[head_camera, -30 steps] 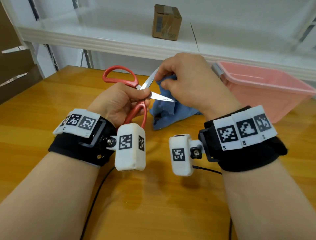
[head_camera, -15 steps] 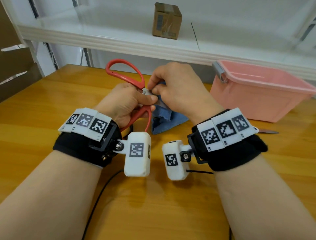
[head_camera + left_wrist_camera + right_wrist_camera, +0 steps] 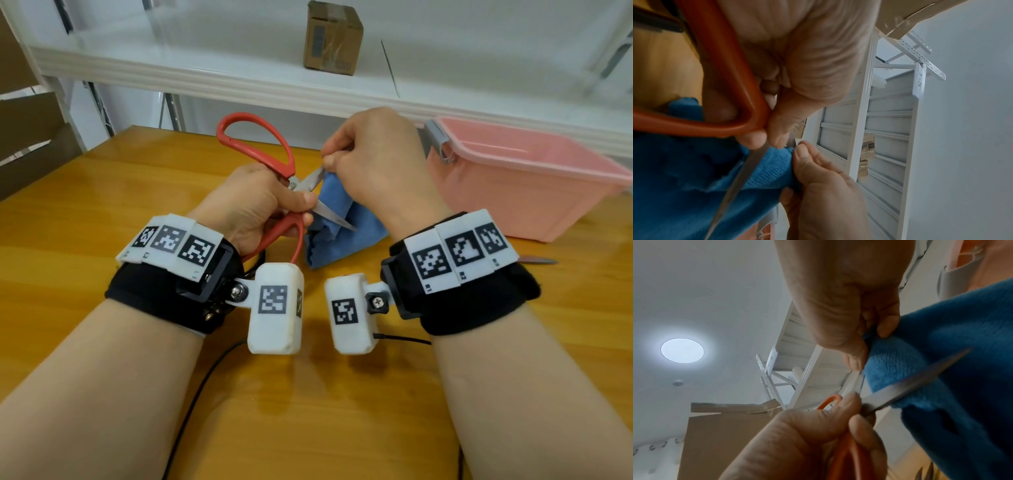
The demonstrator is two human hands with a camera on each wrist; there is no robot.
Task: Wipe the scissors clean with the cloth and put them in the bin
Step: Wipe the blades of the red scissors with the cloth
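Observation:
Red-handled scissors (image 3: pixel 274 164) are held spread wide above the wooden table, one blade pointing up-right, the other down-right. My left hand (image 3: pixel 260 205) grips them at the pivot and lower handle (image 3: pixel 719 100). My right hand (image 3: pixel 373 157) pinches the blue cloth (image 3: pixel 339 219) around the upper blade (image 3: pixel 855 382), near its tip. The lower blade (image 3: pixel 916 379) lies bare against the cloth (image 3: pixel 684 178). The cloth's bottom end touches the table. A pink bin (image 3: pixel 527 174) stands to the right, empty as far as I see.
A white shelf (image 3: pixel 239 78) runs behind the table with a small cardboard box (image 3: pixel 332 37) on it. A metal tip (image 3: pixel 537 261) shows on the table behind my right wrist. A black cable (image 3: pixel 202 387) trails toward the near edge.
My right hand slid the cloth down to the pivot half a second ago, then back up along the upper blade. The scissors' handles have tilted more upright.

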